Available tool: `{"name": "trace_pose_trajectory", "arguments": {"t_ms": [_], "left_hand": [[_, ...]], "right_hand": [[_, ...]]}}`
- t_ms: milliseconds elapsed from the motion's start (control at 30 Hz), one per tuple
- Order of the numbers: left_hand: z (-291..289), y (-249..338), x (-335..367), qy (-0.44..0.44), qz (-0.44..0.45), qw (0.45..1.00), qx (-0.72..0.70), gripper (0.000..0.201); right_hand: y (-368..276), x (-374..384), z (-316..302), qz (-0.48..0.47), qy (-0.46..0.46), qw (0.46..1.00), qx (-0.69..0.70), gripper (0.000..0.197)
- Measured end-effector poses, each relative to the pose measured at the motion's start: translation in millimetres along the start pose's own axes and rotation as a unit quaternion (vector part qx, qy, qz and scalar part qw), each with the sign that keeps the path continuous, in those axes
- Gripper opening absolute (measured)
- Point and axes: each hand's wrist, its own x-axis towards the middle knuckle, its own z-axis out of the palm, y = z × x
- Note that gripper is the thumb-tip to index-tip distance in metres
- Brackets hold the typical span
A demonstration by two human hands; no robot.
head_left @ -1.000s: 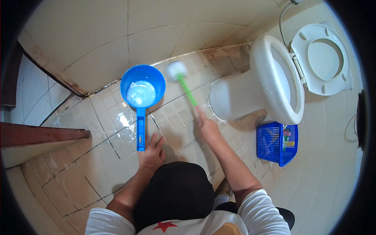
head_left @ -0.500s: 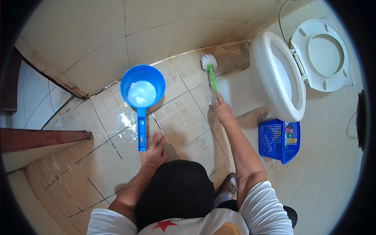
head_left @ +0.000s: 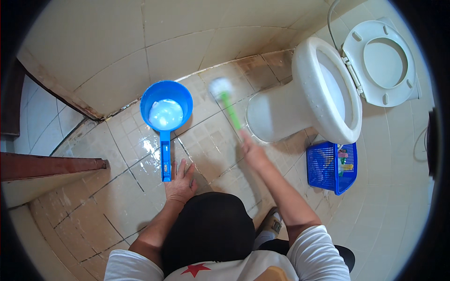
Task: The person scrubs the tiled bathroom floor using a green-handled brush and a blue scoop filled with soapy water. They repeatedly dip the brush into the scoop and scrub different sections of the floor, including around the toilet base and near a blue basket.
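Observation:
My right hand (head_left: pixel 254 152) grips the green handle of a toilet brush (head_left: pixel 230 111), its round white bristle head blurred by motion over the tiles left of the toilet base. Beneath the end of a blue dipper's (head_left: pixel 165 150) handle lies my left hand (head_left: pixel 180 181), fingers stretched out and spread at the floor. The handle hides part of that hand, and no grip on it shows. Whitish, foamy liquid (head_left: pixel 166 114) lies in the dipper's round bowl.
The white toilet (head_left: pixel 313 93) stands at right with its seat (head_left: pixel 386 62) raised. Below it is a blue perforated basket (head_left: pixel 322 168) holding small items. A reddish-brown door edge (head_left: pixel 56 167) juts in from the left. The floor tiles (head_left: pixel 117 187) look wet and stained.
My right hand has swung the toilet brush leftward, away from the toilet base and toward the dipper. My left hand keeps its place by the dipper's handle. The whole view has shifted slightly.

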Motion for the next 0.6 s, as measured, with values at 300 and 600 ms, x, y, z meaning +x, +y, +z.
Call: {"name": "trace_pose_trajectory", "arguments": {"t_ms": [300,600], "left_hand": [[-6,12,4,-0.014,-0.001,1.0,0.005,0.056],[0,5,1,0.007,-0.003,1.0,0.024,0.057]], "right_hand": [[43,22,-12,0.02,0.09,0.996,-0.01,0.047],[12,-18,-7,0.031,-0.004,0.999,-0.022,0.045]]}}
